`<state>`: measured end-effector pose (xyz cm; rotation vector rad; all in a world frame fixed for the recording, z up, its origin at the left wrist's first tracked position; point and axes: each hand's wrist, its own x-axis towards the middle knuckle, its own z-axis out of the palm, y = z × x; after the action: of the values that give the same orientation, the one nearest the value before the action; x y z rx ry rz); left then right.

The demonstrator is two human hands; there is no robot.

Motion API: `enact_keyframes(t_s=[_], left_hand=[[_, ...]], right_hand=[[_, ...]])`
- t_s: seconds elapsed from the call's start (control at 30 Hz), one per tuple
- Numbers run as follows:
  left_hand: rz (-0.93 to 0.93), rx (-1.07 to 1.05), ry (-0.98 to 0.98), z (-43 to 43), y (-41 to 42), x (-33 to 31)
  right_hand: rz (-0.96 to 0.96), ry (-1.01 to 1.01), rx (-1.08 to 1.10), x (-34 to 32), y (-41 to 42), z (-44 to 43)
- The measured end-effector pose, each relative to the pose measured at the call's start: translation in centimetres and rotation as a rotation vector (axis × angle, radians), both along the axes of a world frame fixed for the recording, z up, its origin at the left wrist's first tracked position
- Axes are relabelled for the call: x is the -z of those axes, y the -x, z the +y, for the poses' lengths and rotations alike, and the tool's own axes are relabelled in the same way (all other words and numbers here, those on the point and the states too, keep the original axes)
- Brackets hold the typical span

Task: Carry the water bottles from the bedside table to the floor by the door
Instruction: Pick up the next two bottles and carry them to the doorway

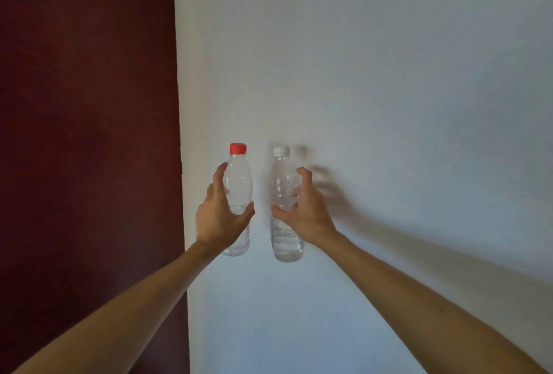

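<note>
Two clear plastic water bottles are held upright in front of a white wall. My left hand grips the red-capped bottle around its middle, thumb on the right side. My right hand holds the white-capped bottle around its middle, thumb across the front and fingers curled round the right side. The two bottles stand a little apart, side by side, both with water in the lower part.
A white wall fills the centre and right, with shadows of my right hand and arm on it. A dark red surface covers the left third, meeting the wall at a vertical edge. No floor or table is in view.
</note>
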<state>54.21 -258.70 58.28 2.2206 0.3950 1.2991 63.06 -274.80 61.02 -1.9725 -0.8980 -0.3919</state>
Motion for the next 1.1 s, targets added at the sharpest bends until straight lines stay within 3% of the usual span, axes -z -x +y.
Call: enact_keyframes(t_s=[0.57, 1.1], left_hand=[[0.105, -0.399, 0.043, 5.1, 10.5, 4.8], [0.263, -0.572, 0.201, 12.1, 17.7, 14.3]], right_hand=[[0.026, 0.109, -0.346, 6.0, 4.8, 10.8], [0.167, 0.240, -0.485, 16.0, 9.5, 21.3]])
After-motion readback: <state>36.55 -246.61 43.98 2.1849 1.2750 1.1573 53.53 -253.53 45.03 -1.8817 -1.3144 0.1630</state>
